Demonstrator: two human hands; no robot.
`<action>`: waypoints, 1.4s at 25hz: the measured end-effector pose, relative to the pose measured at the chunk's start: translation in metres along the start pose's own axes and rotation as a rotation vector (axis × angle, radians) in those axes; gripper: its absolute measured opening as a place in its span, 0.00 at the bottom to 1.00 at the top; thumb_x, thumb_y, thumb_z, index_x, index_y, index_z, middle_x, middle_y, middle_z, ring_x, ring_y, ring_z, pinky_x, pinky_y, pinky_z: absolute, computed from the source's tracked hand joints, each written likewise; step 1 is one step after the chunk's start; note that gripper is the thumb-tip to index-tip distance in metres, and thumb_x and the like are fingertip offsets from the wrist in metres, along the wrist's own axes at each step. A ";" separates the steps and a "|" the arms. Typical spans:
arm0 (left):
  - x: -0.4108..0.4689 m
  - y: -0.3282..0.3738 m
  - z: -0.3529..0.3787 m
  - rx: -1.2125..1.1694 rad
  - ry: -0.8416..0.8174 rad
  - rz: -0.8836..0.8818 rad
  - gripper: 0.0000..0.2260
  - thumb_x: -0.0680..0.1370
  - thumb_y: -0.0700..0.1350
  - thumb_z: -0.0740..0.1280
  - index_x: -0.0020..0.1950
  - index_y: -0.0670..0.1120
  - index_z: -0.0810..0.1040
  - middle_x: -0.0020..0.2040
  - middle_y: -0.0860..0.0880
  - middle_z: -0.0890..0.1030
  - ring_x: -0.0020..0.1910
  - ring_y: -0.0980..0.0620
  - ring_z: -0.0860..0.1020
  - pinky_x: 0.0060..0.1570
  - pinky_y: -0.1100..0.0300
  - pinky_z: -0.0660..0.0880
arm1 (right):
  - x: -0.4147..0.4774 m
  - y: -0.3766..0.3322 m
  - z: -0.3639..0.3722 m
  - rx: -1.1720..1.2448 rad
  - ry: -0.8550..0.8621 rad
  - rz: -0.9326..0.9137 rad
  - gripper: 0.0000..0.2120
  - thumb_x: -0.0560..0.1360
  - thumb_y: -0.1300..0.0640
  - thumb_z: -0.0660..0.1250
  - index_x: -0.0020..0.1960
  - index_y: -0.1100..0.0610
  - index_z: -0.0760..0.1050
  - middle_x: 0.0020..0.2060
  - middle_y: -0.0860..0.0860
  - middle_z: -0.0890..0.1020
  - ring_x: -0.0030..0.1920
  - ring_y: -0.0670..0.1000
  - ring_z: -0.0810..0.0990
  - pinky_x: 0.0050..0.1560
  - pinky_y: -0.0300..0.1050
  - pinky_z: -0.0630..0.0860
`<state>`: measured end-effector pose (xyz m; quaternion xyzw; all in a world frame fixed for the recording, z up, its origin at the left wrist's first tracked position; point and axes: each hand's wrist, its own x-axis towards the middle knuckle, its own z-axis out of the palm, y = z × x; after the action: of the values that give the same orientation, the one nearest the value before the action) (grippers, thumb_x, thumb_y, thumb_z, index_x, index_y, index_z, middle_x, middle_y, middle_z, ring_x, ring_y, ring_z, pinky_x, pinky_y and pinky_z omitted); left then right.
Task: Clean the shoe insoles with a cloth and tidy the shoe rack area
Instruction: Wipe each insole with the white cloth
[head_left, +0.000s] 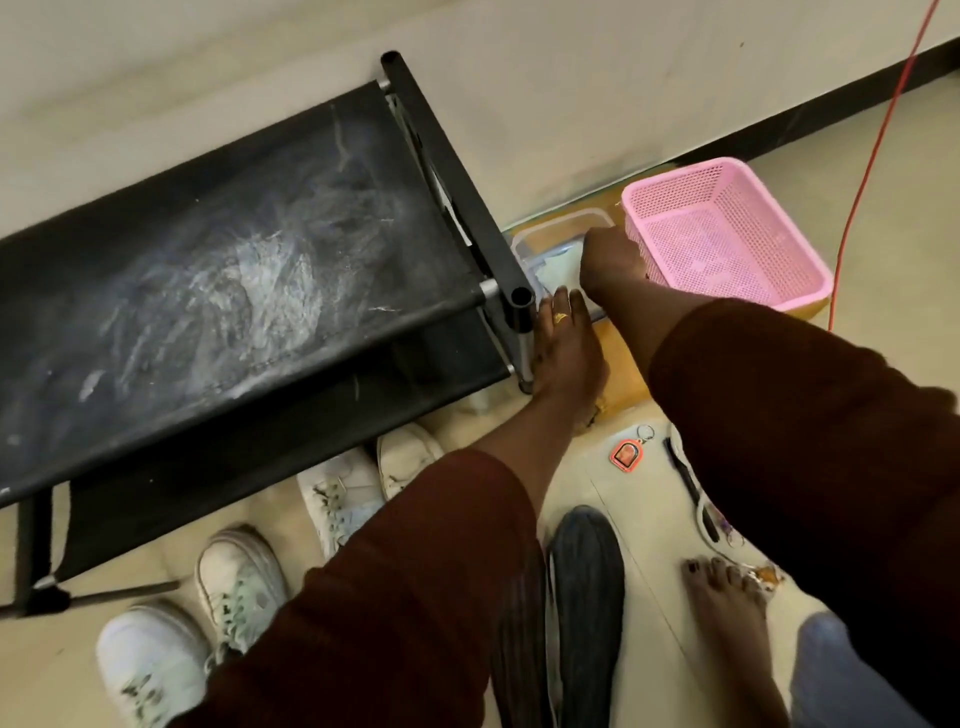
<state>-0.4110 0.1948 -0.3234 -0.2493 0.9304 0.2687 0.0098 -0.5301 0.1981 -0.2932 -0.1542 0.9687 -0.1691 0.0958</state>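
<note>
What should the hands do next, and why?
Probably lift the pale cloth-like thing out of the clear tub: the right hand is curled over it, and the left hand rests flat at the tub's near edge, beside the shoe rack.
</note>
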 end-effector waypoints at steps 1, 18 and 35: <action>0.001 -0.002 0.005 0.010 0.005 0.015 0.31 0.79 0.38 0.62 0.77 0.41 0.49 0.77 0.45 0.52 0.77 0.46 0.45 0.74 0.53 0.48 | 0.001 0.001 0.004 -0.024 0.012 0.019 0.15 0.76 0.67 0.60 0.62 0.63 0.70 0.60 0.61 0.75 0.61 0.60 0.74 0.59 0.52 0.73; -0.014 0.001 0.000 -0.008 -0.042 0.004 0.33 0.77 0.32 0.58 0.77 0.41 0.44 0.78 0.44 0.45 0.77 0.47 0.40 0.75 0.53 0.47 | -0.003 -0.003 -0.007 -0.105 0.004 0.106 0.15 0.76 0.66 0.61 0.62 0.65 0.70 0.58 0.61 0.76 0.59 0.59 0.76 0.56 0.47 0.73; -0.035 0.012 -0.014 0.123 -0.063 0.068 0.29 0.78 0.34 0.54 0.77 0.38 0.46 0.78 0.41 0.49 0.77 0.45 0.45 0.75 0.54 0.47 | -0.009 0.008 -0.049 1.291 -0.218 0.505 0.14 0.68 0.73 0.55 0.50 0.63 0.71 0.47 0.59 0.73 0.51 0.61 0.75 0.36 0.50 0.78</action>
<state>-0.3840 0.2128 -0.3005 -0.2081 0.9523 0.2187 0.0451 -0.5354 0.2229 -0.2493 0.1473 0.6658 -0.6665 0.3013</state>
